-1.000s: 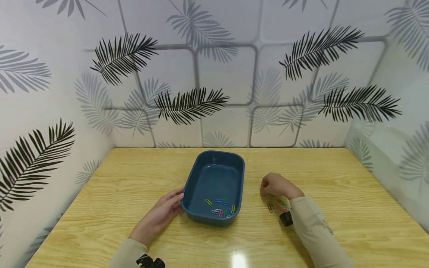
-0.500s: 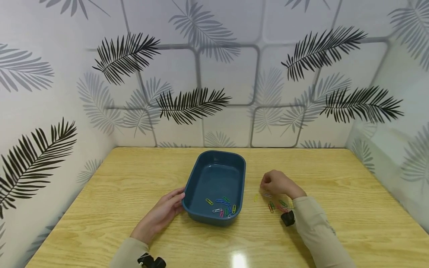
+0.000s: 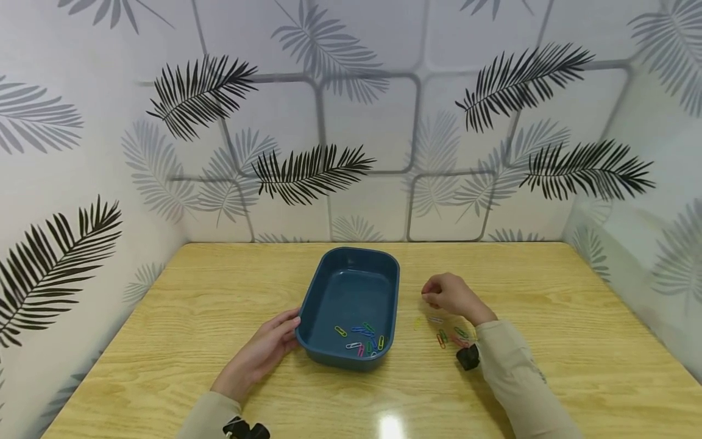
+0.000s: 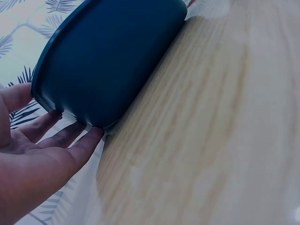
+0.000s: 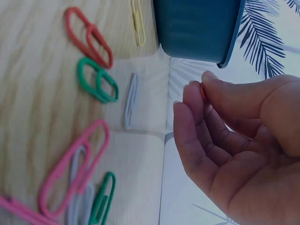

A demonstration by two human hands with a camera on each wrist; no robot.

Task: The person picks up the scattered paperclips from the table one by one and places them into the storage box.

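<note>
A dark blue plastic bin (image 3: 353, 299) stands on the table with several coloured paper clips lying at its near end. My left hand (image 3: 265, 349) holds its left side, thumb at the rim and fingertips against the outer wall, as the left wrist view shows. Right of the bin, my right hand (image 3: 454, 299) is raised over the table. Between its thumb and index fingertip it pinches a small red paper clip (image 5: 203, 92), mostly hidden by the fingers. Below that hand lie loose clips: a yellow one (image 5: 138, 22), a white one (image 5: 131, 101), a red one (image 5: 89, 37) and several others.
The wooden table (image 3: 219, 286) meets a leaf-patterned wall (image 3: 373, 134) at the back and sides. Pink, green and white clips overlap in a pile, with a pink clip (image 5: 74, 168) on top. A black wrist camera (image 3: 468, 357) hangs under the right sleeve.
My right hand has lifted and moved slightly away from the loose clips, uncovering the white clip on the table. The left hand and the bin stay in place.
</note>
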